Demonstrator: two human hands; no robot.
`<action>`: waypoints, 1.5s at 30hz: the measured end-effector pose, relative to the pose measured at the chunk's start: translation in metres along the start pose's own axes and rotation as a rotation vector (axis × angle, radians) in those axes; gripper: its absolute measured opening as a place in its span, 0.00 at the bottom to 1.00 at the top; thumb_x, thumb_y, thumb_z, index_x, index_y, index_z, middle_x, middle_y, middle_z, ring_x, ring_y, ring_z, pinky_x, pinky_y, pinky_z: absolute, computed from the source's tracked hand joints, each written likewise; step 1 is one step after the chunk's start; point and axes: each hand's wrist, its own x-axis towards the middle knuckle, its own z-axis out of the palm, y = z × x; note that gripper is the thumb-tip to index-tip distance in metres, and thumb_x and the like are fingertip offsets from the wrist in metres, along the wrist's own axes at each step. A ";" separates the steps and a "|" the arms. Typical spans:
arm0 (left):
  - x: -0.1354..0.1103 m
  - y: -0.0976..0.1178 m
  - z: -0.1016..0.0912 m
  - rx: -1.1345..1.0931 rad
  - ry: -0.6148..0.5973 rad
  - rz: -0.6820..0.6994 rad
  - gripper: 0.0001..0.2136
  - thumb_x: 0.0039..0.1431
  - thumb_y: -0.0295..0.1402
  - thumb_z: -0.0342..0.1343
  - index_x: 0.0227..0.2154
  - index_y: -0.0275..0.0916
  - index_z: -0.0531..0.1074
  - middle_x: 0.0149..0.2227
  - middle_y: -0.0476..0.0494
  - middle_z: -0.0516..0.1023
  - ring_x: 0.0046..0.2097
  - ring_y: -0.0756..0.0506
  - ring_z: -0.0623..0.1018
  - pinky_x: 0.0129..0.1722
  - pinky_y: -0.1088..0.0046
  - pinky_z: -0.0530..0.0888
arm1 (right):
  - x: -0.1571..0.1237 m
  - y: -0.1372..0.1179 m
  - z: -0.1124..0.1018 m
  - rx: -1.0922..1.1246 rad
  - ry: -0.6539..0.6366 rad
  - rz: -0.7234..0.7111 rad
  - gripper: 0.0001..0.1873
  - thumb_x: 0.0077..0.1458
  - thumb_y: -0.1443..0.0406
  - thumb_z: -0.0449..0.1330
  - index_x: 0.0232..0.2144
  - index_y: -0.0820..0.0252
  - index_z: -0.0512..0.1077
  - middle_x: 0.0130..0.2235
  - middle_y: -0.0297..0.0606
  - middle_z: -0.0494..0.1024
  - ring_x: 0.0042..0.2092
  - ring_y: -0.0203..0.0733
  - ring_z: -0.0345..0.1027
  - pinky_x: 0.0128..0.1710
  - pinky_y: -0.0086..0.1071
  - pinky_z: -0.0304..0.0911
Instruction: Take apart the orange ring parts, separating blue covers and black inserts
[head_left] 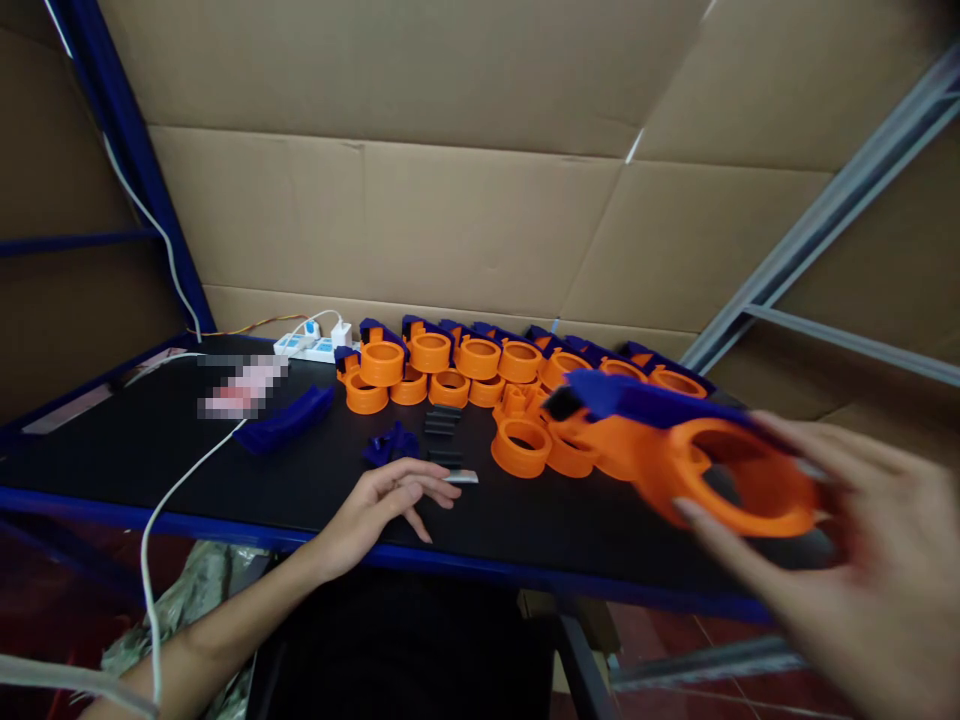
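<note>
My right hand (862, 540) grips an orange and blue tape dispenser (637, 440) by its ring end at the right, thumb below and fingers behind. The dispenser is lifted above the table, its black-tipped end pointing left. Near the front edge, my left hand (390, 495) rests with loosely spread fingers. A small metal blade strip (463, 477) lies at its fingertips; whether they touch it I cannot tell. Just behind are small blue parts (394, 442) and dark ribbed strips (442, 422). Orange dispenser bodies (521, 447) stand beyond, partly hidden by the held one.
Rows of orange and blue dispensers (431, 352) stand along the cardboard wall (465, 220). A curved blue piece (285, 420) lies left, near a white power strip (304, 346). A white cable (176, 480) hangs over the table's front edge. Metal frame posts (810, 215) rise at the sides.
</note>
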 end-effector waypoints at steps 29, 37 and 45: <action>-0.004 -0.012 -0.006 -0.024 0.116 -0.179 0.20 0.60 0.42 0.57 0.51 0.36 0.68 0.35 0.43 0.73 0.31 0.46 0.76 0.24 0.76 0.76 | -0.032 -0.132 0.080 -0.198 -0.343 -0.717 0.23 0.55 0.80 0.46 0.51 0.73 0.69 0.38 0.50 0.77 0.35 0.45 0.73 0.29 0.33 0.69; 0.001 -0.001 0.001 -0.078 0.150 -0.187 0.20 0.58 0.42 0.58 0.48 0.35 0.67 0.34 0.44 0.72 0.31 0.46 0.76 0.22 0.74 0.77 | -0.017 -0.129 0.086 -0.240 -0.378 -0.770 0.23 0.53 0.80 0.48 0.51 0.78 0.68 0.38 0.50 0.77 0.36 0.45 0.75 0.26 0.30 0.70; 0.001 -0.003 0.003 -0.146 0.183 -0.139 0.20 0.57 0.43 0.59 0.46 0.34 0.68 0.32 0.43 0.76 0.25 0.46 0.77 0.20 0.70 0.77 | -0.009 -0.135 0.084 -0.240 -0.433 -0.740 0.21 0.58 0.78 0.47 0.53 0.79 0.66 0.32 0.45 0.75 0.31 0.42 0.73 0.23 0.31 0.67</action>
